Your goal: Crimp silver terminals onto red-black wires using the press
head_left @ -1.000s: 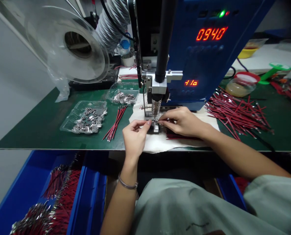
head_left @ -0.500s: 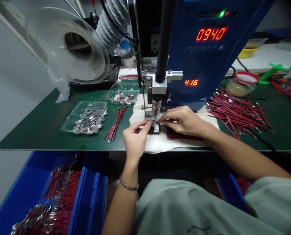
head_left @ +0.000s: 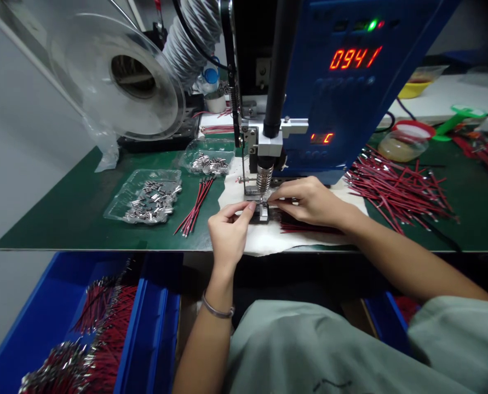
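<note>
Left hand (head_left: 229, 227): thumb and forefinger are drawn together at the left edge of the metal fixture; whether a small piece sits between them cannot be told.
Right hand (head_left: 305, 202): fingertips are bunched at the fixture's right side, near the spring-wrapped tip (head_left: 264, 178); anything they may grip is hidden.
Metal fixture (head_left: 264, 213): it stands over the white cloth (head_left: 264, 245), below the tip and between the two hands, and looks rigid.
Red-and-black wires (head_left: 309, 228): several lie on the cloth beneath the right hand; a crossed bundle (head_left: 194, 207) lies on the green surface (head_left: 71, 208) left of the cloth, and a loose pile (head_left: 400, 191) spreads at the right. They look light and bendy; the insulated middle seems the safest hold, away from the shiny ends.
Metal parts (head_left: 155, 202): these lie in the see-through tray (head_left: 112, 207) at the left. They look light, hard and slick, easily dropped; a fingertip pinch likely suits.
Upper display (head_left: 355, 57): red digits read 0941 on the blue machine (head_left: 309, 104).
Lower display (head_left: 322, 138): partly lit, with a "C" at its right end.
Lettering: pale marks under the upper display are too blurred to read.
</note>
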